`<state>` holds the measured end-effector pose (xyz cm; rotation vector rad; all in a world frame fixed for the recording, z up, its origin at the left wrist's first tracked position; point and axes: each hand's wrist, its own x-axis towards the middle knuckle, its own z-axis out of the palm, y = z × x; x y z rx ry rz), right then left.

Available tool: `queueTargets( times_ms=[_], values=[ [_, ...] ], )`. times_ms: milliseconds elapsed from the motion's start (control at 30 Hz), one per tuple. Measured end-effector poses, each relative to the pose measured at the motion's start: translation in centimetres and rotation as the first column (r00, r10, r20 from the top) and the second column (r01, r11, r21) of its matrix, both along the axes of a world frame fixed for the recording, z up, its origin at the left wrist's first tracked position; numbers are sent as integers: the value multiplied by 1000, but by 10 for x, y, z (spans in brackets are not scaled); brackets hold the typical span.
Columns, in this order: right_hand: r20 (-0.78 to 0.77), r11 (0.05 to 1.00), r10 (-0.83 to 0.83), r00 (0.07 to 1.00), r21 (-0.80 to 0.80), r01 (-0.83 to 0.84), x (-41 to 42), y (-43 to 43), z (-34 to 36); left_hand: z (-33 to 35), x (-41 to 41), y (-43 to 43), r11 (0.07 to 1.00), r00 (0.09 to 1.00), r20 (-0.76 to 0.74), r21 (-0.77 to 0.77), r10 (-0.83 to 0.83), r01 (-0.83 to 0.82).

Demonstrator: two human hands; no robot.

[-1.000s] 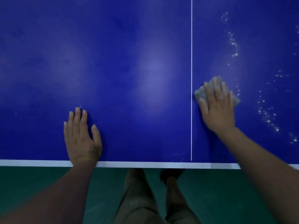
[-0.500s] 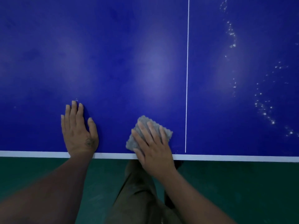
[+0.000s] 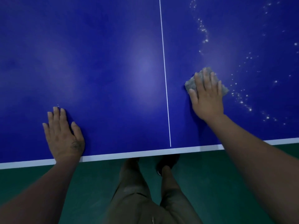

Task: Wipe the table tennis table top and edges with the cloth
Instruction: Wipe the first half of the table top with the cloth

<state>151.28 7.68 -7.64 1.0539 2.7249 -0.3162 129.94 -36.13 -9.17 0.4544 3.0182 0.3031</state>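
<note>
Cloth [image 3: 190, 82] flat under right hand [image 3: 207, 98], on the table top [image 3: 105, 62], right of the centre line [image 3: 165, 78].
White specks [image 3: 241, 101] start just right of the cloth and trail away up the table. Right hand is much the nearer, fingers straight and slightly spread, pressing the cloth down. Left hand [image 3: 63, 136] lies flat, fingers straight, braced by the near edge [image 3: 129, 154]. Next stroke, by judgement: rightward.

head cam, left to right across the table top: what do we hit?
left hand, laid flat → white centre line → right hand pressing the cloth → scattered white specks
</note>
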Motion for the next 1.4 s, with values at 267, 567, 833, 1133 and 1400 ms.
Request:
queueTargets(
  times_ms=[267, 567, 833, 1133, 1400],
  values=[
    [-77, 996, 89, 993, -4, -90, 75, -140, -9, 10, 43, 75, 961, 999, 4, 271, 49, -48],
    [-103, 976, 215, 971, 39, -212, 103, -43, -9, 0, 175, 233, 928, 936, 73, 177, -345, 329],
    [-59, 999, 7, 998, -45, -10, 24, 60, -12, -16, 188, 243, 952, 952, 4, -25, -306, 306],
    [-167, 992, 128, 978, 25, -126, 143, -54, -16, -11, 189, 246, 955, 955, -18, -53, -295, 293],
    [-217, 908, 413, 884, 21, -419, 152, 36, -20, -12, 189, 246, 958, 958, -42, -42, -285, 283]
  ],
)
